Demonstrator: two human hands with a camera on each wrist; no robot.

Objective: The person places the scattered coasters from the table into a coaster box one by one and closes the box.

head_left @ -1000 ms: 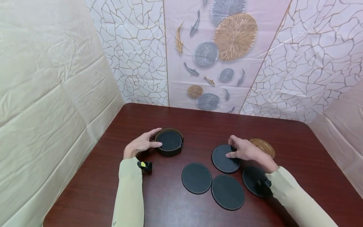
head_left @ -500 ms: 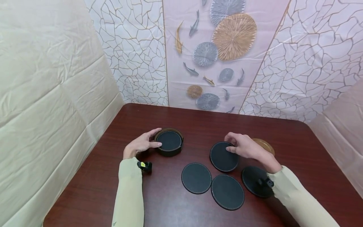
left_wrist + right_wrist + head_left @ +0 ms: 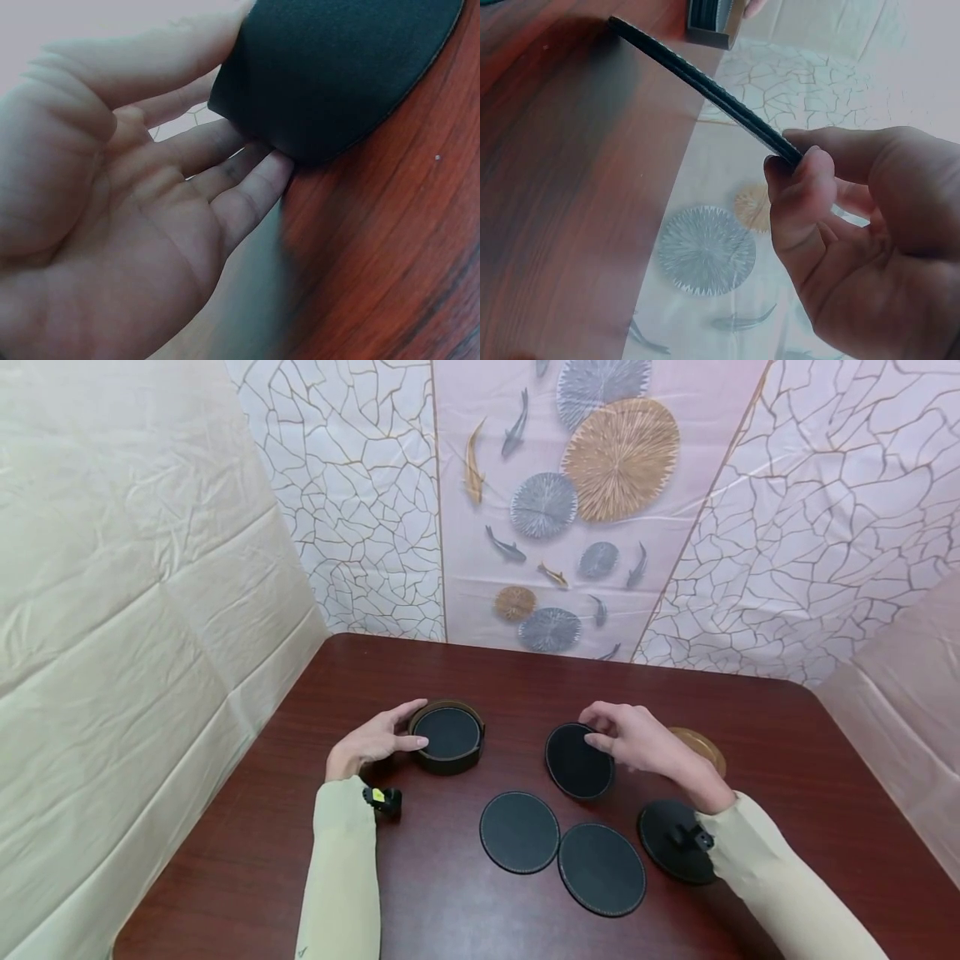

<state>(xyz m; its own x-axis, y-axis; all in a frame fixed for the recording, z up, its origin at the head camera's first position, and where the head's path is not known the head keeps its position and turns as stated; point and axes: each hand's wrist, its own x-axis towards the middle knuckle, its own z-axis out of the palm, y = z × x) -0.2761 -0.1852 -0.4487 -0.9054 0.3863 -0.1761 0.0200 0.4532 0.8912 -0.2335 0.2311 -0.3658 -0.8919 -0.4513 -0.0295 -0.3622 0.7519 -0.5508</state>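
Note:
Between thumb and fingers my right hand (image 3: 637,739) pinches a round black coaster (image 3: 576,767) by its edge. The right wrist view shows this coaster edge-on, tilted and lifted above the table, with pale stitching along the rim. My left hand (image 3: 377,737) holds the side of a round coaster holder (image 3: 447,766), thumb at the near side and index finger at the back. Inside the holder a black coaster (image 3: 448,731) lies on top. The holder's dark curved wall (image 3: 330,75) fills the upper part of the left wrist view.
Two black coasters, one left (image 3: 520,832) and one right (image 3: 602,870), lie flat at the table's middle. Another coaster (image 3: 671,839) is partly under the right wrist. A golden-brown round piece (image 3: 701,750) sits behind the right forearm. Patterned cloth (image 3: 375,527) hangs behind the table.
My right hand has raised the coaster and carried it leftward and away from me, tilting it more. The left hand and the holder have stayed in place.

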